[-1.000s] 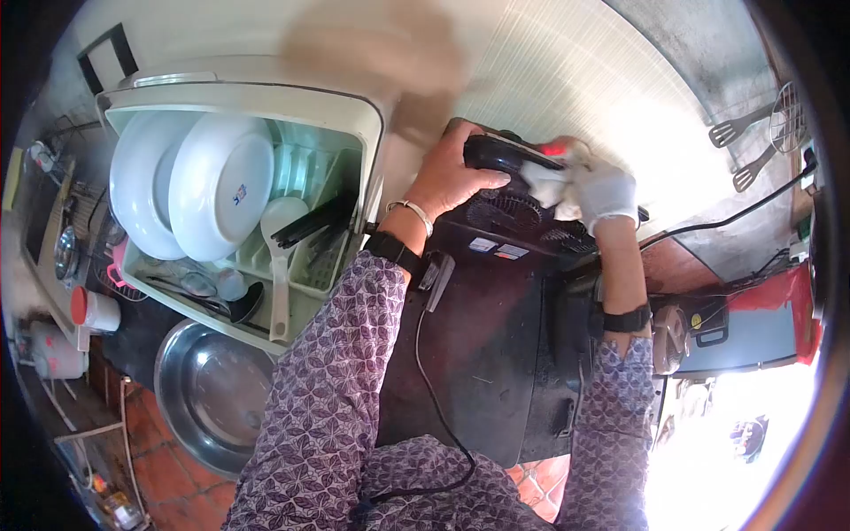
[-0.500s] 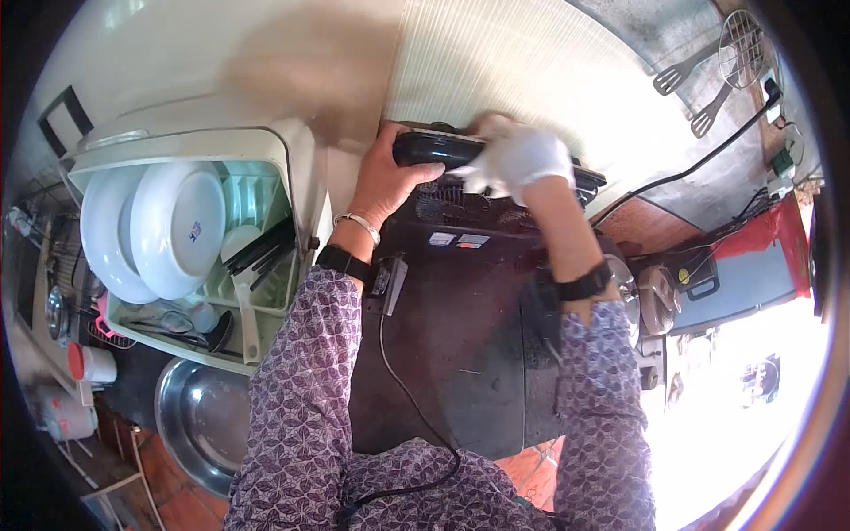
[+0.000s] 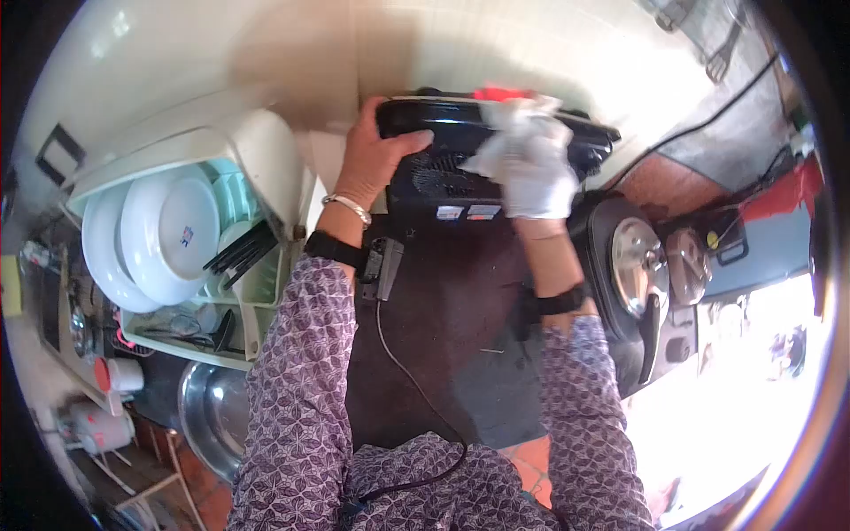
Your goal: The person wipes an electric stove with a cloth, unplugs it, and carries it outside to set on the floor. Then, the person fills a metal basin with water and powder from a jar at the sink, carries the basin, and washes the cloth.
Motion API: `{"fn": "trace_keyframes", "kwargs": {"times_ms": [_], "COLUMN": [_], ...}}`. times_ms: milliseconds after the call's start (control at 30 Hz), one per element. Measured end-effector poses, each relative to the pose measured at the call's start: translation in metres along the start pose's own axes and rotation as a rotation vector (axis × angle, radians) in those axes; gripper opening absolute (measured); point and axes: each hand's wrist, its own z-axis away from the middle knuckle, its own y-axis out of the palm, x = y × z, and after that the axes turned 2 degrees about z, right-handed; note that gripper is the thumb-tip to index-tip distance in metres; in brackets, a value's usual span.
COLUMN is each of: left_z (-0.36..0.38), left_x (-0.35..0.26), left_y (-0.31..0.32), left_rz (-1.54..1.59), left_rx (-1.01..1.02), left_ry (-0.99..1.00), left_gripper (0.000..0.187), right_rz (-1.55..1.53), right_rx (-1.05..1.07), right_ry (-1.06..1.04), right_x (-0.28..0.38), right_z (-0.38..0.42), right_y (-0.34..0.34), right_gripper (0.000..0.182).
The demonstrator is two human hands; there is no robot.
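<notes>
My left hand (image 3: 374,152) grips the left end of a black appliance (image 3: 447,117), thumb on its near face. The appliance stands tilted up against the wall, its vented side with two small labels towards me. My right hand (image 3: 538,181) is wrapped in a white cloth (image 3: 522,133) and presses it on the right part of the appliance; the cloth hides most of its fingers. A bit of red shows behind the cloth. A black power adapter (image 3: 383,268) with a cord lies by my left wrist on the dark table (image 3: 443,345).
On the left is a green dish rack (image 3: 257,310) with white plates (image 3: 173,232) and black-handled utensils. A metal basin (image 3: 208,411) sits below it. A black cooker with a shiny lid (image 3: 639,265) stands at the right. Spatulas hang at the upper right.
The head view has shifted, showing more of the cooker. My right hand with the cloth has moved slightly down across the appliance, and red now shows behind the cloth.
</notes>
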Motion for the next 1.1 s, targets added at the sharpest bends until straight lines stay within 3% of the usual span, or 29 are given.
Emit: {"fn": "trace_keyframes", "kwargs": {"times_ms": [67,100,133,167,233,300,367,433,500,533,567,600,633,800,833,900,933,1067,1100], "left_z": [-0.002,-0.002,0.004,0.005,0.002,0.004,0.003,0.003,0.004,0.002,0.001,0.001,0.002,-0.002,-0.002,0.0,0.0,-0.001,-0.001], "left_x": [0.004,0.006,-0.012,-0.012,-0.012,-0.01,-0.013,-0.02,-0.019,-0.013,-0.011,-0.01,-0.01,0.001,0.002,0.001,-0.001,0.001,0.002], "left_y": [-0.003,-0.001,0.002,0.005,0.004,0.001,0.003,0.006,0.005,0.003,0.002,0.001,0.002,0.002,0.002,0.0,0.0,0.002,0.001], "left_rz": [0.01,0.029,0.008,0.005,0.068,0.007,0.127,0.137,0.138,0.139,0.133,0.073,0.013,0.083,0.112,0.133,0.108,0.14,0.136], "left_rx": [0.036,0.04,0.042,0.067,0.042,0.03,0.069,0.046,0.046,0.051,0.042,0.028,0.02,0.034,0.04,0.045,0.045,0.054,0.056], "left_ry": [0.01,0.021,-0.039,-0.043,-0.059,-0.06,-0.049,-0.067,-0.124,-0.109,-0.113,-0.084,-0.056,-0.05,-0.074,-0.108,-0.091,-0.074,-0.076], "left_gripper": [0.047,0.045,0.045,0.045,0.047,0.049,0.048,0.047,0.047,0.045,0.045,0.046,0.046,0.049,0.049,0.049,0.049,0.052,0.052], "right_rz": [-0.122,-0.421,-0.326,-0.385,-0.726,-0.421,-0.4,0.032,-0.103,0.168,-0.078,-0.22,-0.27,-0.258,-0.265,-0.701,-0.815,-0.868,-0.755], "right_rx": [0.09,0.25,0.191,0.237,0.085,0.275,0.257,0.385,0.365,0.414,0.305,0.132,-0.022,-0.19,-0.186,-0.16,-0.127,-0.012,-0.049], "right_ry": [-0.103,-0.002,-0.112,-0.022,0.109,0.224,0.412,0.204,0.502,0.395,0.695,0.774,0.689,0.52,0.52,0.632,0.773,0.735,0.624], "right_x": [0.028,0.029,0.041,0.037,0.036,0.021,0.005,-0.036,-0.042,-0.032,-0.009,-0.009,-0.005,0.001,0.0,0.001,0.002,0.033,0.038], "right_z": [0.016,0.031,0.034,0.045,0.04,0.038,0.053,0.084,0.084,0.067,0.047,0.036,0.025,0.012,0.013,0.017,0.016,0.015,0.013], "right_y": [0.006,0.031,0.025,0.03,0.023,0.016,0.022,0.056,0.057,0.039,0.014,0.014,0.004,0.006,0.009,0.009,0.006,-0.022,-0.016], "right_gripper": [0.006,0.008,0.014,0.016,0.013,0.015,0.016,0.018,0.026,0.031,0.035,0.036,0.034,0.027,0.027,0.022,0.028,0.024,0.022]}}
